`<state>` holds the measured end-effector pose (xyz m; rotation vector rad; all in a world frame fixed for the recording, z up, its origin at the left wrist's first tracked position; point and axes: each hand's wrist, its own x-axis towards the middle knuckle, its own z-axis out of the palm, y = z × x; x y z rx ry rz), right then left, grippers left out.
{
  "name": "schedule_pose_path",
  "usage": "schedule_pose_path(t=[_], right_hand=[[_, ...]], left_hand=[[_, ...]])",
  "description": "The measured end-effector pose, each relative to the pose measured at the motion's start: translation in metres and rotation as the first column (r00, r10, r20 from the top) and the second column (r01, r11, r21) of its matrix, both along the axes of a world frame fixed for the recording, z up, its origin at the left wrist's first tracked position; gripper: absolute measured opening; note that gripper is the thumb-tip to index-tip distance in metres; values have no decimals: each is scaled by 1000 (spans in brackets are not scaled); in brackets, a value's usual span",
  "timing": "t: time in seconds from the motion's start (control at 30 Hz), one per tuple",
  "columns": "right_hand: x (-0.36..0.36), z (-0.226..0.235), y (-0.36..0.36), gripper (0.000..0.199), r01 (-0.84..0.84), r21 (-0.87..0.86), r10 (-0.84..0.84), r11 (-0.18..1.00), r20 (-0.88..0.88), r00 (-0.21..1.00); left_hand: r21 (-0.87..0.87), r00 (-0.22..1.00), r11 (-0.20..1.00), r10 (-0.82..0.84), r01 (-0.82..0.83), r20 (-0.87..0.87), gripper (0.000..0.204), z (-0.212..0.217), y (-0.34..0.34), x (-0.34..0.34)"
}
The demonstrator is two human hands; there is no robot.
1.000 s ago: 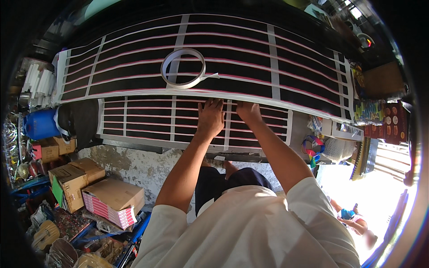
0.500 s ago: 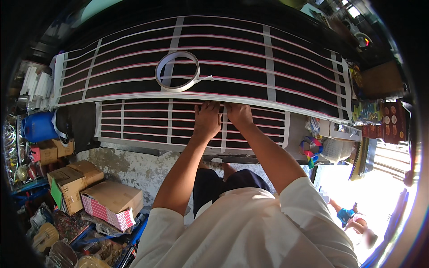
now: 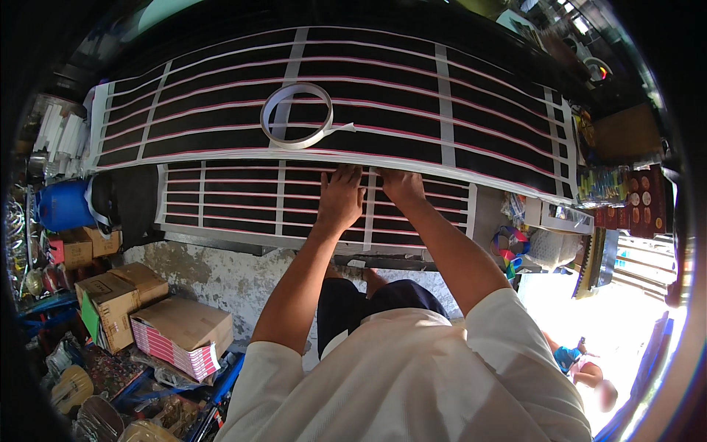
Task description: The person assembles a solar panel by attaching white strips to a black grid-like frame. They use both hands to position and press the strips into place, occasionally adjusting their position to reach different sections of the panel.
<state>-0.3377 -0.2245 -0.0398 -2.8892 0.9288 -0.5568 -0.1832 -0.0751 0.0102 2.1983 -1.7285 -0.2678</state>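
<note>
A long black sheet with white and red lines and pale cross strips, the upper striped sheet (image 3: 387,115), spreads across the work surface, its layered near edge overhanging. Below that edge lies a similar lower striped sheet (image 3: 239,197). My left hand (image 3: 341,199) rests palm down on the lower sheet, fingers stretched toward the overhanging edge. Beside it, my right hand (image 3: 403,188) has bent fingers at the same edge; its fingertips are partly hidden, so its grip is unclear. A roll of white tape (image 3: 300,143), loose end pointing right, lies on the upper sheet.
Cardboard boxes (image 3: 184,323) and plastic-wrapped goods crowd the lower left. A blue rounded object (image 3: 65,207) sits left of the sheets. At right are a white box (image 3: 557,217) and colourful ribbon rolls (image 3: 510,243). Another person (image 3: 587,370) is at the bright lower right.
My right hand has shifted slightly right along the edge, its elbow moving outward. The upper sheet and the tape roll have moved a little to the right. My left hand stays nearly still.
</note>
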Motion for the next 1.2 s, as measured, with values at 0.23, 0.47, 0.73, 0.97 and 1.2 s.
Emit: schedule_pose_path(t=[0.23,0.47,0.73,0.97,1.2], right_hand=[[-12,24,18,31,-69,265,20,962,185,983],[-27,52,38,39,-39,266,-8,963,171,985],[-25,54,41,44,-13,236,-6,972,79,997],[-27,57,41,47,-21,241,5,970,65,998],[-25,55,46,50,12,194,-19,981,33,999]], left_hand=[[-49,996,998,-46,50,81,61,-2,10,-3],[-82,997,996,28,-22,68,54,-1,10,-20],[-43,996,999,14,-10,89,58,8,7,-21],[-23,997,1000,11,-9,79,61,9,7,-21],[-23,998,1000,5,-4,57,60,12,6,-20]])
